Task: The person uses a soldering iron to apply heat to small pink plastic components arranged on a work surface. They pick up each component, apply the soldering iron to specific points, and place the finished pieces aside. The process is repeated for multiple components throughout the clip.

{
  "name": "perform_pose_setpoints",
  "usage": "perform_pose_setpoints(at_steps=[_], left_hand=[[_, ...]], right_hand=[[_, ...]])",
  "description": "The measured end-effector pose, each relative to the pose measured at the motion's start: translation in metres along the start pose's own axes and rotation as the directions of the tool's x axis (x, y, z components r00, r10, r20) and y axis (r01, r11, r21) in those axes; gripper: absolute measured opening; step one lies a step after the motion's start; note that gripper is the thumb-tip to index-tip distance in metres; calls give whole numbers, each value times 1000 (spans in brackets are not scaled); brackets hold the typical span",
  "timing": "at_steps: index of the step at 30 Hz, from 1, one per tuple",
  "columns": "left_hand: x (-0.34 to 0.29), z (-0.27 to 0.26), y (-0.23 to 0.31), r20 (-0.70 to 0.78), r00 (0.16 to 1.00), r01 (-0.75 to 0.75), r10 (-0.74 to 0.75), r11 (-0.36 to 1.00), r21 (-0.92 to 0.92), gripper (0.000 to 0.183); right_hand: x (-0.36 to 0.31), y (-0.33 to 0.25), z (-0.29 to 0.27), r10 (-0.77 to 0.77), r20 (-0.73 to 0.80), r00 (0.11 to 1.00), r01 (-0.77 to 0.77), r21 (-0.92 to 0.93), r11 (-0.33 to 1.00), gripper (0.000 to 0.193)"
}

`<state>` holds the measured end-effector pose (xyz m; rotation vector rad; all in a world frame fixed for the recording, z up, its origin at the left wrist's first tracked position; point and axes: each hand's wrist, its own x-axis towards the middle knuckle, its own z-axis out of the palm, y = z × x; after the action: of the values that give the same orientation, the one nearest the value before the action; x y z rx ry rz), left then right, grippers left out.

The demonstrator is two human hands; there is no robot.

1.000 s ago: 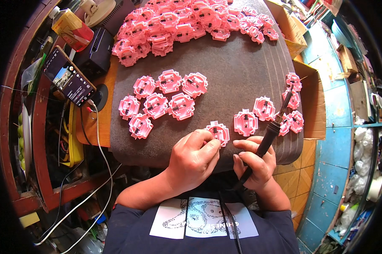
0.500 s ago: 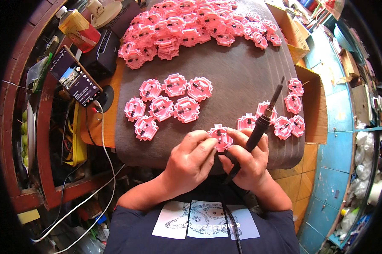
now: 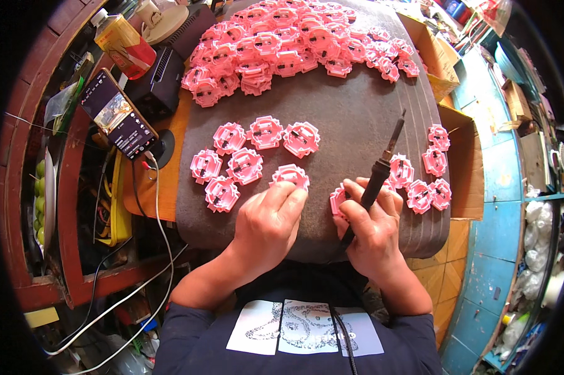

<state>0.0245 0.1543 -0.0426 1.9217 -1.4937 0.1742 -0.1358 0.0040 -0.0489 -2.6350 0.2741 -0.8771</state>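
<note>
My left hand (image 3: 268, 219) is closed, its fingertips pinching the near side of a pink plastic part (image 3: 290, 173). That part lies at the near right of a loose group of similar pink parts (image 3: 244, 165), which carry small black pieces and thin metal bits. My right hand (image 3: 372, 228) grips a black-handled soldering iron (image 3: 378, 178), its tip angled up and away. Beside the right fingertips sits another pink part (image 3: 338, 199), partly covered by the hand; whether the fingers press it is hard to tell.
Heaped pink parts (image 3: 266, 44) cover the far end of the dark work surface (image 3: 351, 106). Several more (image 3: 419, 196) lie along its right side. Left stand a phone (image 3: 118, 114) on a holder and a bottle (image 3: 124, 47). Cardboard boxes (image 3: 463, 162) flank the right edge.
My hands have parted: the left moved to a pink part by the left group, while the right kept the iron near the front. The view has shifted slightly.
</note>
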Motion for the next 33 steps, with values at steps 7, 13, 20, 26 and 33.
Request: perform_pose_setpoints(at_steps=[7,13,20,26,33], left_hand=[[-16,-7,2,85,986,-124,141,975,-186,29],[-12,0,6,56,992,-101,116,972,-210,32],[-12,4,5,49,990,-121,134,972,-203,27],[-12,2,4,62,989,-117,135,966,-231,29],[-16,-4,5,69,989,-116,134,970,-216,37]], right_hand=[[-12,3,1,-22,-225,974,17,-28,999,42],[-14,-13,6,-87,-98,991,92,44,995,34],[-11,-14,11,-97,-72,993,100,46,994,34],[-13,-14,13,-89,-86,992,94,63,994,37],[-11,-16,11,-78,-128,989,102,188,977,39]])
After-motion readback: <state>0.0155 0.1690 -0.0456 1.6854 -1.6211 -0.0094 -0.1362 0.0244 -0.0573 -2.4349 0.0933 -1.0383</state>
